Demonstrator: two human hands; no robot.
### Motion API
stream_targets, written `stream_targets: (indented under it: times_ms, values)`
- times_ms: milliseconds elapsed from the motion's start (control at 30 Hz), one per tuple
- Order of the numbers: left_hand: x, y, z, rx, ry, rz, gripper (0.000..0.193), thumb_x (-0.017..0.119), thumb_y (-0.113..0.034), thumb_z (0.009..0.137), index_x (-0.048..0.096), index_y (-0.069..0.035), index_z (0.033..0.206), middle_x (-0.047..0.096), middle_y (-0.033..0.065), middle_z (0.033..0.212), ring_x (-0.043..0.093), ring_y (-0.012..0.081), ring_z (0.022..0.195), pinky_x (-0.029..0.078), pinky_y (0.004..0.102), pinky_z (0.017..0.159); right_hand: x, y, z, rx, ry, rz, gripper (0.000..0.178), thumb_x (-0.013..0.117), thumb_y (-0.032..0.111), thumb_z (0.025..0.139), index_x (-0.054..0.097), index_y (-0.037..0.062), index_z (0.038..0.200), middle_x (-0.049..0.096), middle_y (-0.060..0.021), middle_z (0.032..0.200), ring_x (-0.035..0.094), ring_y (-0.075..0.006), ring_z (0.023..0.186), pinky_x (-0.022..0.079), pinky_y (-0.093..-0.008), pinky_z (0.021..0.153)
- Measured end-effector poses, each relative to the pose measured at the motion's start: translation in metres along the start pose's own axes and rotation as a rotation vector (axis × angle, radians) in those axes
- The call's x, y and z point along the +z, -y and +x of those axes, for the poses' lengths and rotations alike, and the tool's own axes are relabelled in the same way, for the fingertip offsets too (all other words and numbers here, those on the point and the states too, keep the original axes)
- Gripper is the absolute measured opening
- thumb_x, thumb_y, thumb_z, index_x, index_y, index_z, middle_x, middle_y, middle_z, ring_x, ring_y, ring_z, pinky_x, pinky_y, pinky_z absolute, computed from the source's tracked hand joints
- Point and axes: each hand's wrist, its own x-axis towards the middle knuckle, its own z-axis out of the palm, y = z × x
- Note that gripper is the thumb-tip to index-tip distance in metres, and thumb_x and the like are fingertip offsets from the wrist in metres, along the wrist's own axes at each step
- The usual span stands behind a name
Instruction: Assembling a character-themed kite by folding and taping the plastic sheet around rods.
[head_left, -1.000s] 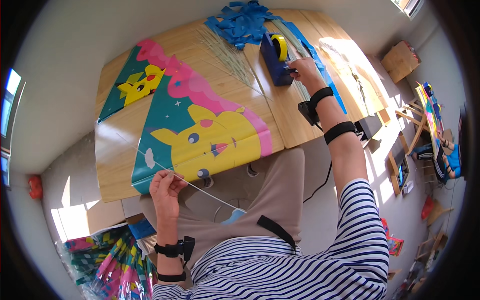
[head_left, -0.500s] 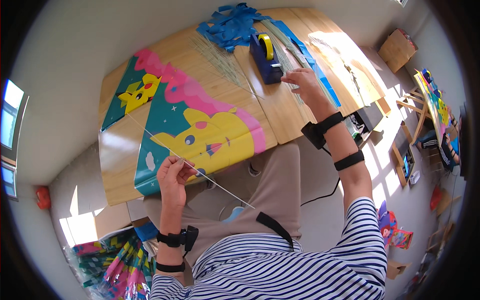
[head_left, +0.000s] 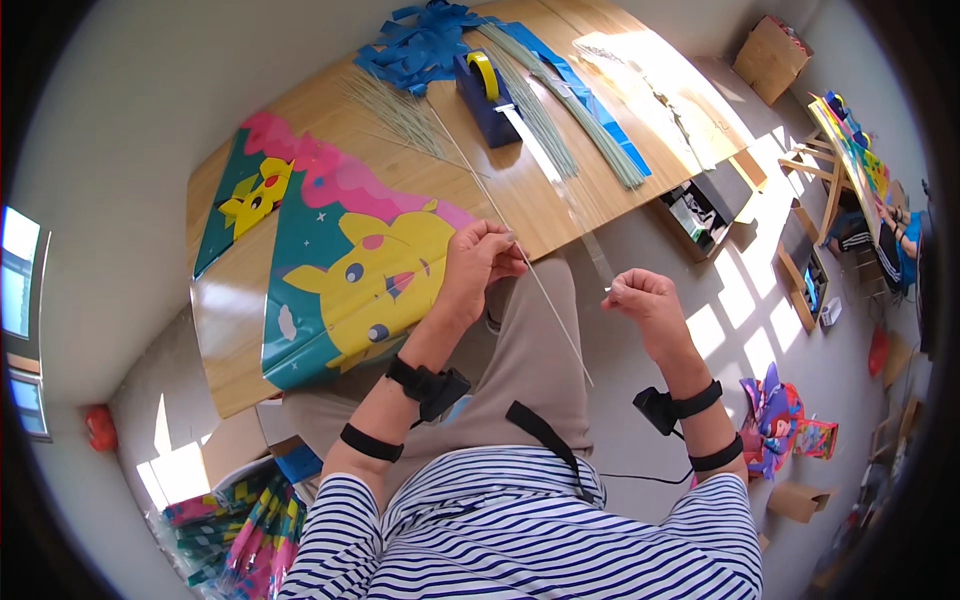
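Observation:
My left hand [head_left: 484,262] pinches a thin pale stick [head_left: 556,318] that slants from the tabletop down past my knee. Closed fingers of my right hand [head_left: 645,305] hold the end of a clear tape strip [head_left: 537,155]. That strip stretches back over the table edge to a dark blue tape dispenser [head_left: 480,110] with a yellow roll core. Left of the stick lies a printed plastic sheet [head_left: 390,285] in green, pink and yellow, with a cartoon animal face; my left hand overlaps its right edge. A smaller printed piece [head_left: 250,200] with the same colours lies farther left.
Several thin sticks lie in bunches [head_left: 565,100] on the wooden table [head_left: 225,355]. Blue strips [head_left: 420,45] are heaped at its far edge. Folded printed sheets [head_left: 245,530] sit low at the left. At the right are an open box [head_left: 700,215] and another table with a person.
My left hand has moved right with the stick, away from the sheet's lower left. My right hand has come back from the dispenser toward me, drawing out a long tape strip.

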Motion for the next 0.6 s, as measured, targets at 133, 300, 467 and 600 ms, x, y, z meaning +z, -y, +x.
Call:
stream_targets:
  times_ms: [133, 300, 467, 600]
  values:
    - [0.022, 0.005, 0.023, -0.046, 0.006, 0.028, 0.004, 0.057, -0.008, 0.094, 0.059, -0.005, 0.091, 0.071, 0.0099, 0.081, 0.069, 0.0156, 0.067, 0.060, 0.0282, 0.065, 0.002, -0.005, 0.001, -0.011, 0.018, -0.002, 0.009, 0.064, 0.008, 0.092, 0.065, 0.0001, 0.088, 0.064, -0.0025, 0.077, 0.063, -0.0122, 0.072, 0.050, -0.0252, 0.073]
    - [0.021, 0.006, 0.055, -0.024, -0.019, 0.089, 0.003, 0.055, -0.005, 0.093, 0.057, -0.005, 0.092, 0.071, 0.0126, 0.089, 0.071, 0.0181, 0.076, 0.060, 0.0317, 0.074, 0.000, 0.000, 0.001, -0.036, -0.001, -0.032, 0.007, 0.063, 0.006, 0.090, 0.064, -0.0002, 0.087, 0.062, -0.0026, 0.073, 0.060, -0.0108, 0.068, 0.048, -0.0249, 0.068]
    - [0.005, -0.016, 0.118, 0.090, -0.047, 0.095, 0.003, 0.055, -0.001, 0.090, 0.056, -0.004, 0.092, 0.069, 0.0147, 0.107, 0.070, 0.0214, 0.098, 0.058, 0.0333, 0.088, 0.001, 0.014, -0.006, -0.044, -0.006, -0.033, 0.008, 0.063, 0.007, 0.090, 0.063, -0.0008, 0.088, 0.062, -0.0023, 0.073, 0.059, -0.0099, 0.068, 0.047, -0.0243, 0.068]
    - [-0.008, -0.027, 0.172, 0.196, -0.120, 0.110, 0.004, 0.056, -0.003, 0.090, 0.057, -0.004, 0.094, 0.067, 0.0128, 0.115, 0.066, 0.0214, 0.109, 0.053, 0.0347, 0.094, 0.006, 0.028, -0.009, -0.061, 0.016, -0.021, 0.008, 0.063, 0.006, 0.091, 0.063, -0.0011, 0.088, 0.062, -0.0023, 0.074, 0.058, -0.0099, 0.068, 0.047, -0.0239, 0.069]
